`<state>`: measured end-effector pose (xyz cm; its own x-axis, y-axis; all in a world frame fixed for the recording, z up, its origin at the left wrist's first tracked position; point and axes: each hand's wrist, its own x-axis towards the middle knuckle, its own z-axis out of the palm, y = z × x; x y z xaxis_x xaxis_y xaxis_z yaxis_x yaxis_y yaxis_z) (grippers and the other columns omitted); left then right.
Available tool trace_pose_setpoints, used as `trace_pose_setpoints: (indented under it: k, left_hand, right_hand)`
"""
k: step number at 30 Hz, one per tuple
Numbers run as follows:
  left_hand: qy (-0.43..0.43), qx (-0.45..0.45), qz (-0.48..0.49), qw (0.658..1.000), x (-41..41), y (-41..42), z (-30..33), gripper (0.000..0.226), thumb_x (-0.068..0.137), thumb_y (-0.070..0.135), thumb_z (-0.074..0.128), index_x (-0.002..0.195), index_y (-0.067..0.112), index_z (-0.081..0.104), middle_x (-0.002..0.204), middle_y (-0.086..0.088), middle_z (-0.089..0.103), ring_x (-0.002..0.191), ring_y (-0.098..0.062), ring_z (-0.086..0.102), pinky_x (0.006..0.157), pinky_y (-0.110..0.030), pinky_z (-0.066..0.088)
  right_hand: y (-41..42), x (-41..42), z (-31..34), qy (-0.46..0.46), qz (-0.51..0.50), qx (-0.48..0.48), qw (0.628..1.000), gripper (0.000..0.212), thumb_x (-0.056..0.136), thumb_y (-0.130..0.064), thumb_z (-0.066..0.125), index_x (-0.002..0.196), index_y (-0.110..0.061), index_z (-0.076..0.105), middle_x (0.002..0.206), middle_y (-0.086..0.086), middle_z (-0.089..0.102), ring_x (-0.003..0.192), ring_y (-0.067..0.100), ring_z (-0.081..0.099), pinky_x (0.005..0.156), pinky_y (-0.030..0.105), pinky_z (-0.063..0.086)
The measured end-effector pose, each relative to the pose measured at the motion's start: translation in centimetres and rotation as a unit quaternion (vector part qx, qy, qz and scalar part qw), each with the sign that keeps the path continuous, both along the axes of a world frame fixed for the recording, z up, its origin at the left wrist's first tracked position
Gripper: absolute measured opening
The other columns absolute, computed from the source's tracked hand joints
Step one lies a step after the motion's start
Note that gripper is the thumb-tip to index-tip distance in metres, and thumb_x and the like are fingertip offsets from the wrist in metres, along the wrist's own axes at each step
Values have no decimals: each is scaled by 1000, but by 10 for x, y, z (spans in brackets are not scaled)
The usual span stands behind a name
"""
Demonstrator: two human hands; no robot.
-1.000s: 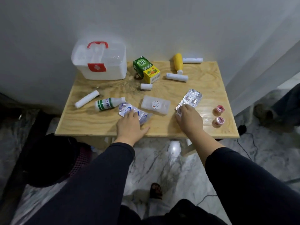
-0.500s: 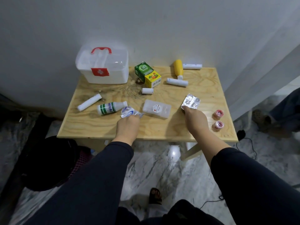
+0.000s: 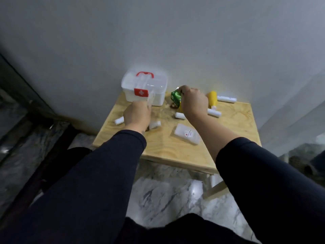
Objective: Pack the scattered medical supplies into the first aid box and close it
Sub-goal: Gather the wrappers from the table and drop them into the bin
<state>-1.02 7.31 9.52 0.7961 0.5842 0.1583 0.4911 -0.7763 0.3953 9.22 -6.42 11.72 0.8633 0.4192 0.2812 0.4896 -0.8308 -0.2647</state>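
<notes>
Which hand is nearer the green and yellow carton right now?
Right. The right hand is on the green and yellow carton, fingers over its top. The left hand is well to the carton's left, in front of the first aid box.

Both hands, left hand [image 3: 136,112] and right hand [image 3: 193,101], have lifted toward the first aid box [image 3: 144,88].

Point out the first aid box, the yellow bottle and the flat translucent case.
first aid box [image 3: 159,95]: head view, white front wall.
yellow bottle [image 3: 213,98]: head view, its body.
flat translucent case [image 3: 182,133]: head view, its lid.
</notes>
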Motion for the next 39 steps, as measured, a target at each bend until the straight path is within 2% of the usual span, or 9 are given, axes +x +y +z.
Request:
trace_pose_setpoints:
  k: [9, 16, 21, 24, 26, 28, 34, 36, 39]
  left_hand:
    - [35, 20, 130, 991, -79, 130, 0, 24, 95, 21, 49, 96, 4, 67, 100, -21, 68, 91, -40, 64, 62, -33, 37]
    - [102, -19, 212, 972, -156, 243, -49, 30, 97, 26, 48, 98, 4, 69, 103, -21, 69, 95, -40, 65, 65, -36, 42]
    - [142, -65, 235, 959, -202, 300, -98, 30, 96, 28, 50, 95, 4, 68, 98, -19, 70, 92, -38, 66, 65, -35, 45]
    - [176, -106, 228, 952, -220, 324, -128, 29, 96, 30, 51, 101, 6, 68, 102, -17, 70, 94, -37, 65, 69, -36, 48]
    - [202, -143, 235, 940, -231, 337, -145, 32, 96, 33, 53, 113, 9, 66, 110, -16, 68, 100, -36, 64, 70, -35, 47]
    - [230, -156, 233, 932, -240, 346, -159, 31, 96, 32, 55, 111, 7, 65, 111, -17, 68, 102, -37, 63, 69, -35, 43]
    - [275, -150, 208, 927, -243, 359, -169, 28, 94, 32, 56, 97, 6, 66, 97, -14, 69, 89, -35, 65, 61, -34, 45]
    - [282, -137, 190, 930, -235, 362, -159, 28, 95, 33, 55, 102, 8, 67, 100, -13, 69, 92, -35, 65, 62, -34, 45]
    - [282, -106, 150, 941, -216, 367, -139, 33, 95, 36, 54, 111, 10, 66, 109, -13, 68, 100, -35, 64, 65, -34, 44]
  right_hand:
    - [168, -72, -4, 76, 156, 65, 983, 29, 91, -9, 45, 111, -18, 65, 99, 15, 71, 90, 36, 66, 67, 35, 50]
    - [291, -150, -58, 199, 239, 39, 950, 31, 92, -11, 44, 117, -12, 63, 103, 21, 70, 93, 40, 64, 68, 37, 48]
    - [357, -192, -116, 292, 240, 3, 926, 30, 91, -10, 46, 113, -12, 66, 97, 21, 72, 87, 39, 67, 67, 33, 52]
    - [387, -210, -146, 350, 225, -24, 909, 29, 93, -10, 49, 118, -6, 63, 103, 21, 71, 95, 37, 66, 81, 41, 56]
    - [400, -217, -164, 414, 210, -44, 885, 41, 94, -18, 55, 132, -6, 51, 118, 18, 67, 110, 34, 62, 94, 43, 52]
    - [404, -221, -178, 458, 214, -72, 860, 54, 93, -21, 57, 142, -8, 38, 127, 18, 62, 117, 33, 58, 100, 46, 48]
    - [404, -216, -183, 445, 231, -120, 857, 52, 95, -17, 55, 143, -9, 38, 131, 18, 59, 121, 31, 56, 104, 41, 46]
    - [406, -210, -174, 418, 241, -126, 867, 50, 95, -18, 55, 141, -12, 40, 132, 18, 58, 120, 32, 56, 105, 43, 45]
    - [404, -196, -152, 383, 244, -128, 882, 45, 95, -17, 53, 139, -15, 45, 130, 16, 59, 112, 32, 61, 95, 41, 51]
